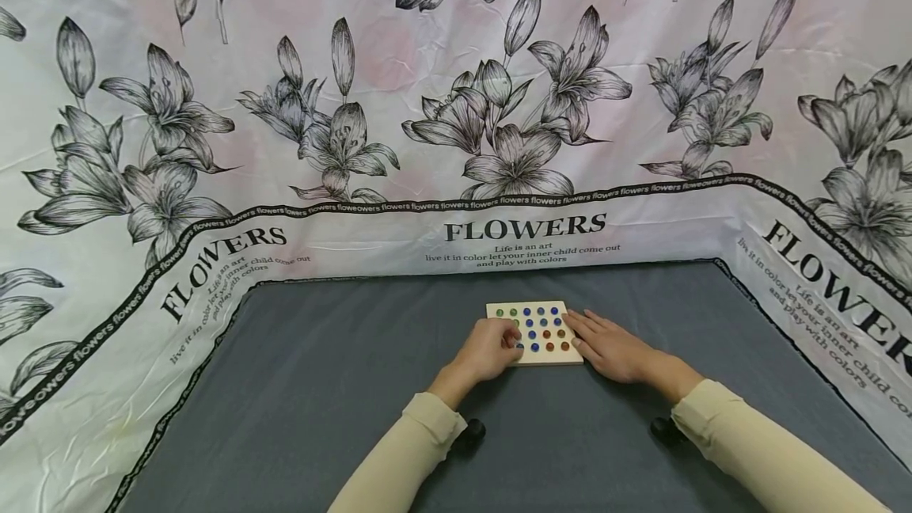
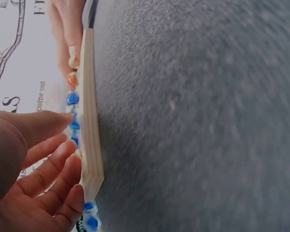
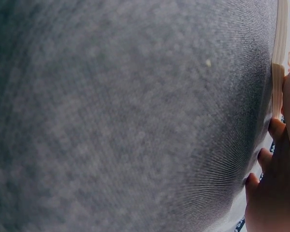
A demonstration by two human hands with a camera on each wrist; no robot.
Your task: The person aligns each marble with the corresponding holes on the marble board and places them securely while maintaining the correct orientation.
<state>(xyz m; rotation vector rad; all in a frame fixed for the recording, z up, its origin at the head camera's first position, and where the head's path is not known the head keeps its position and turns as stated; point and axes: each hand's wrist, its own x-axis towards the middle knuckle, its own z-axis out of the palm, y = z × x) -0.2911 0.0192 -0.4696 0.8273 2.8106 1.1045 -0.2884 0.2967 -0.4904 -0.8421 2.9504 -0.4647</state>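
A pale wooden board [image 1: 541, 357] lies on the grey cloth, with rows of glass marbles in green, blue and orange-red. My left hand [image 1: 486, 348] is over the board's left side, its fingers curled. In the left wrist view, thumb and fingertips pinch a blue marble [image 2: 75, 124] at the board's near edge; the fingers partly cover it. Two more blue marbles [image 2: 91, 222] show past the board's corner, below the little finger. My right hand [image 1: 614, 348] lies with its fingers extended against the board's right edge. In the right wrist view its fingertips [image 3: 277, 128] touch the board's end.
Grey cloth [image 1: 342, 386] covers the surface around the board. White fabric printed with flowers and lettering [image 1: 523, 232] rises behind it and at both sides. A dark round device [image 1: 470, 435] sits under the left wrist, and another dark device [image 1: 666, 431] under the right.
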